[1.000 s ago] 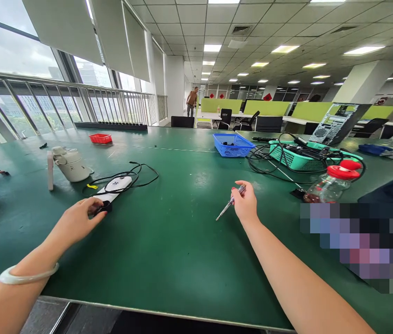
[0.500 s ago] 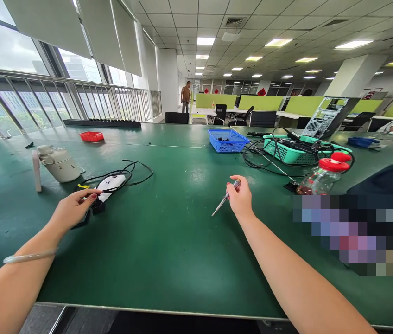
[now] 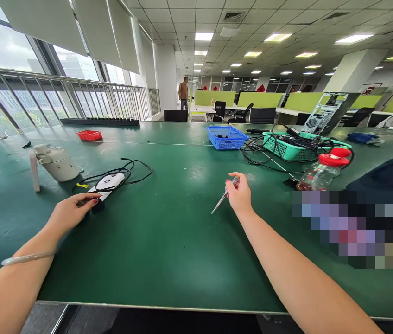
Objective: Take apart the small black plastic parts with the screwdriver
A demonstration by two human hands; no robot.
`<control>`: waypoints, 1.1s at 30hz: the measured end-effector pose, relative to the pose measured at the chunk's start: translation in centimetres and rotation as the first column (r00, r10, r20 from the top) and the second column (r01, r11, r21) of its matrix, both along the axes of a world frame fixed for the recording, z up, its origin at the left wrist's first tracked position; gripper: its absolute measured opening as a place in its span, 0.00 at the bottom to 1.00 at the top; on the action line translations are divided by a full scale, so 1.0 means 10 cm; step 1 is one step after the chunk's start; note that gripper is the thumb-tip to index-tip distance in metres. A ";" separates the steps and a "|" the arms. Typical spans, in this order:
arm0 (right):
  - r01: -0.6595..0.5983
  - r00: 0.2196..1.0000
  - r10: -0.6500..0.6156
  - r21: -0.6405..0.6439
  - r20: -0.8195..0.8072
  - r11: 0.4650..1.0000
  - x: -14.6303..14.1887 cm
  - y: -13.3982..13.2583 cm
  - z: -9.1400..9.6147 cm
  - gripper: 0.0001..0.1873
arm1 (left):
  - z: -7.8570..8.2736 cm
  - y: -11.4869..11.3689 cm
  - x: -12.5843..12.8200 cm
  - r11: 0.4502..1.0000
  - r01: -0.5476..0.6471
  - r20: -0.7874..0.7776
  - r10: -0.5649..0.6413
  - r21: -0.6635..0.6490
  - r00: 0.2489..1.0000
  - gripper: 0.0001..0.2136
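The right hand (image 3: pixel 240 197) pinches a screwdriver (image 3: pixel 225 195) between thumb and fingers, grip closed on the handle, the shaft slanting down and left with its tip just above or on the green surface (image 3: pixel 168 241); which, I cannot tell. The left hand (image 3: pixel 69 211) lies flat with fingers stretched toward a small black plug (image 3: pixel 98 206), fingertips at or just over it; the grip is loose, holding nothing. A clear bangle (image 3: pixel 26 257) sits on that wrist.

Taking the plug as landmark: just behind it lies a white device (image 3: pixel 110 181) with a black cable (image 3: pixel 137 168) looping round it. Further behind and to the left stands a white kettle (image 3: pixel 56 162), and well beyond that a red tray (image 3: pixel 89 135). The screwdriver is well to the right of the plug, about level with it. Far right and behind stands a bottle (image 3: pixel 320 174) with a red cap; behind that a teal basket (image 3: pixel 295 150) full of cables, and left of the basket a blue basket (image 3: pixel 227 137). A person (image 3: pixel 183 93) stands far off across the room.
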State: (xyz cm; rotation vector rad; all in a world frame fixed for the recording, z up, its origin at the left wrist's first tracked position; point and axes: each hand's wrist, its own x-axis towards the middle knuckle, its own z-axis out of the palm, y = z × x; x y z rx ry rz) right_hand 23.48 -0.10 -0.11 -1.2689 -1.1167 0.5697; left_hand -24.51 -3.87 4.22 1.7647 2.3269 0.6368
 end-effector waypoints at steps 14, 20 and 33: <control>-0.005 1.000 0.005 0.004 -0.010 1.000 -0.01 0.00 0.01 0.15 | -0.01 -0.01 -0.10 0.998 -0.022 -0.119 0.015 -0.058 0.993 0.28; -0.006 1.000 0.006 -0.004 -0.012 1.000 -0.02 -0.02 0.04 0.15 | 0.03 -0.01 -0.03 0.995 -0.083 -0.201 0.071 -0.055 0.977 0.24; -0.001 1.000 0.001 -0.002 -0.002 1.000 -0.02 -0.03 0.04 0.14 | -0.05 -0.01 -0.21 1.000 -0.026 -0.064 0.026 -0.006 0.998 0.26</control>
